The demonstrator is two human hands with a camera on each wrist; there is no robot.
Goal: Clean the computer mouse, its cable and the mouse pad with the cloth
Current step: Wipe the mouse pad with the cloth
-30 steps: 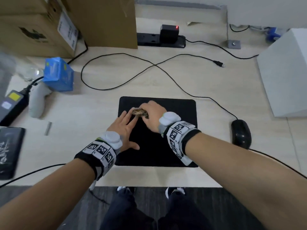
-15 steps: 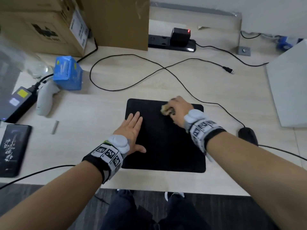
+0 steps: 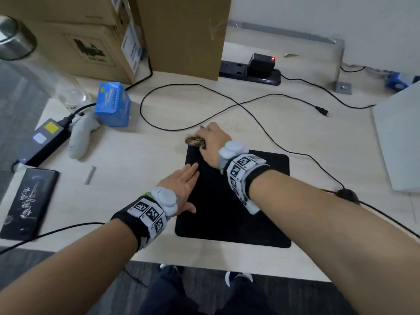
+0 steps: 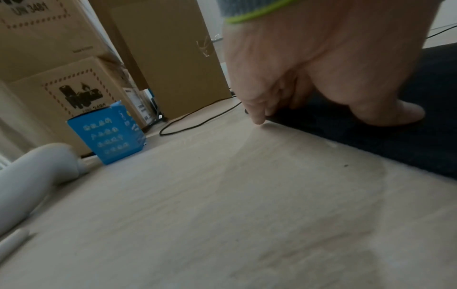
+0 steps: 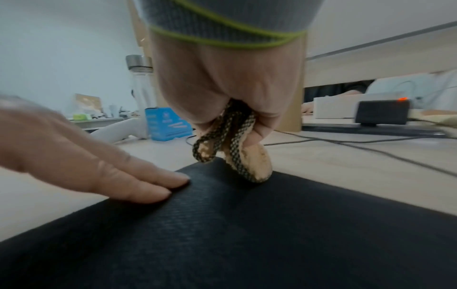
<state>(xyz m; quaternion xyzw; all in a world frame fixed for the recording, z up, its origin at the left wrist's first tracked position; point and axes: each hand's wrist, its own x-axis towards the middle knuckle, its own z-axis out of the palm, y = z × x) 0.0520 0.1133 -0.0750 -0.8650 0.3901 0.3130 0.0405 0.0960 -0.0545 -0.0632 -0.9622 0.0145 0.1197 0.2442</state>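
Two hands on mouse pad (image 3: 238,214), left hand (image 3: 181,185) flat, fingers together, at 9 o'clock edge, right hand (image 3: 212,142) gripping cloth (image 5: 237,154) at 11 o'clock corner, check weave visible only from right wrist

Left hand (image 4: 309,64): fingers straight, tips pressed on the near edge of the flat black mouse pad (image 4: 408,140). Pale wood-grain desk (image 4: 222,205) bears the pad. Left of the pad: thin black cable (image 4: 197,125), blue printed carton (image 4: 108,133), rounded grey-white plastic handle (image 4: 32,174). Behind the carton: stacked brown cardboard boxes (image 4: 74,64).
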